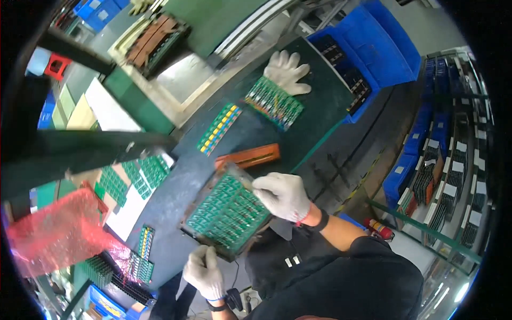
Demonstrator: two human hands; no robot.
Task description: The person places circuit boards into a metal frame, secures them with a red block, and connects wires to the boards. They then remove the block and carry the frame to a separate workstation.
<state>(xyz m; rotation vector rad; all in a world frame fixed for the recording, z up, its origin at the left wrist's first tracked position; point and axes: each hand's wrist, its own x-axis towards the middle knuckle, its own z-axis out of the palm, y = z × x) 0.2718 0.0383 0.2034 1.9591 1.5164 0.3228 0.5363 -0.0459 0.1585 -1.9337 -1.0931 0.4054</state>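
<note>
Item one, tray of green circuit boards (226,213): I view it from above, slanted, at the near edge of the dark worktop (178,205); clock positions are read from its middle.
Item two, right hand (282,197), white-gloved: at half past two, wrist nearly straight, forearm entering from past three, thumb and fingers pinched on the tray's edge.
Item three, left hand (205,273), white-gloved: at seven, forearm rising from six, fingers curled against the tray's lower edge; whether they clamp it, I cannot tell.
Item four, orange-brown bar (248,156): at one, just beyond the tray.
Item five, strip board with yellow parts (218,129): at twelve.
Item six, larger board (274,103): farther out at one, overlapping a loose white glove (288,72).
</note>
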